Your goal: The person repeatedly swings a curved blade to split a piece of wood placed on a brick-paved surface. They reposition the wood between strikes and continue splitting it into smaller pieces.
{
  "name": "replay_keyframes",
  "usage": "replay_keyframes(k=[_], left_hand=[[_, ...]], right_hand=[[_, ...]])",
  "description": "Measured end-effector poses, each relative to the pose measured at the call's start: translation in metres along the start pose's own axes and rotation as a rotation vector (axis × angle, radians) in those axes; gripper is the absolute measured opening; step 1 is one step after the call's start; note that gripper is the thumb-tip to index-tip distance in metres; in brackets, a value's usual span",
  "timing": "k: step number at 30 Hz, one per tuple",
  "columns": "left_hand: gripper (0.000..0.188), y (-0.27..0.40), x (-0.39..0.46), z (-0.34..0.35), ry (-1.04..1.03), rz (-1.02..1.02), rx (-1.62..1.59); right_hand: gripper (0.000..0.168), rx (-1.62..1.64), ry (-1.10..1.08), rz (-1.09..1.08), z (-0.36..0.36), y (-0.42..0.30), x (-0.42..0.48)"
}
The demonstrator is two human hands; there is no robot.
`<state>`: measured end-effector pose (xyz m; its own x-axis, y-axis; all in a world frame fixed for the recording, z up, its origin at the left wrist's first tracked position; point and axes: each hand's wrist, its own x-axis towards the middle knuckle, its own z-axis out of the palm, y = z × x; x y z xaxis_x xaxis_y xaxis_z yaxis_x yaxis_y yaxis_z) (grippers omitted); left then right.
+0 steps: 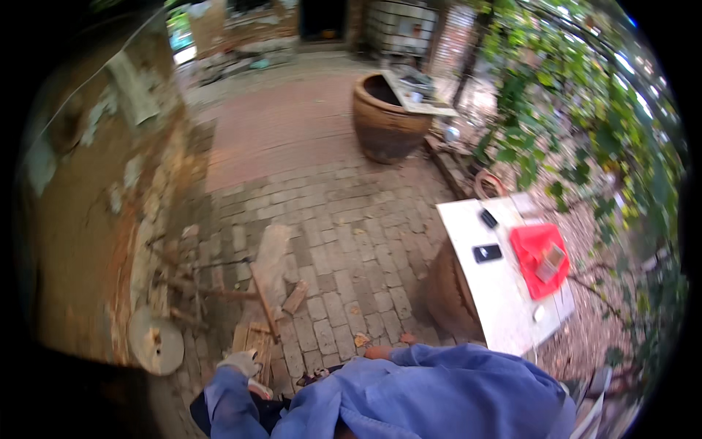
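My left hand [240,363], in a pale glove, is low in the view beside some short wooden boards [258,340]. Its fingers are small and blurred, so whether it grips anything is unclear. Little shows of my right hand [378,352], which is bare and sticks out from a blue sleeve [428,356] above the brick paving; its fingers cannot be made out. Just ahead of the left hand stands what looks like a wooden frame saw [263,302]. A long board [274,241] and a small wood block [295,297] lie beyond and beside it.
At right, a white board [466,219] covers a clay jar [449,291] and carries a phone [487,253], a black object [488,218] and red plastic [526,247] under a small box [550,263]. Another large jar [384,131] stands ahead. A round slab [156,351] rests by the left wall.
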<state>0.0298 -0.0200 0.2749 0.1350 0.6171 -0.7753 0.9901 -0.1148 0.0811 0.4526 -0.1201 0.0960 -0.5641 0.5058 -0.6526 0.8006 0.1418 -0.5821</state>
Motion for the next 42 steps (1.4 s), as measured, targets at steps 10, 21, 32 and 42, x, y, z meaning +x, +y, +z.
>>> replay_keyframes(k=[10, 21, 32, 42], left_hand=[[0.055, 0.01, 0.001, 0.002, 0.024, 0.01, -0.059], [0.056, 0.011, -0.003, -0.002, 0.079, 0.014, -0.107], [0.062, 0.004, 0.001, 0.008, 0.105, 0.026, -0.109], [0.055, 0.021, -0.007, 0.001, 0.087, -0.016, -0.109]], right_hand=[[0.037, 0.143, -0.03, -0.04, 0.0, 0.043, -0.004], [0.037, 0.159, -0.056, -0.077, -0.004, 0.056, 0.02], [0.036, 0.063, -0.049, -0.201, 0.011, 0.076, 0.034], [0.037, 0.478, -0.118, -0.088, 0.0, 0.073, -0.005]])
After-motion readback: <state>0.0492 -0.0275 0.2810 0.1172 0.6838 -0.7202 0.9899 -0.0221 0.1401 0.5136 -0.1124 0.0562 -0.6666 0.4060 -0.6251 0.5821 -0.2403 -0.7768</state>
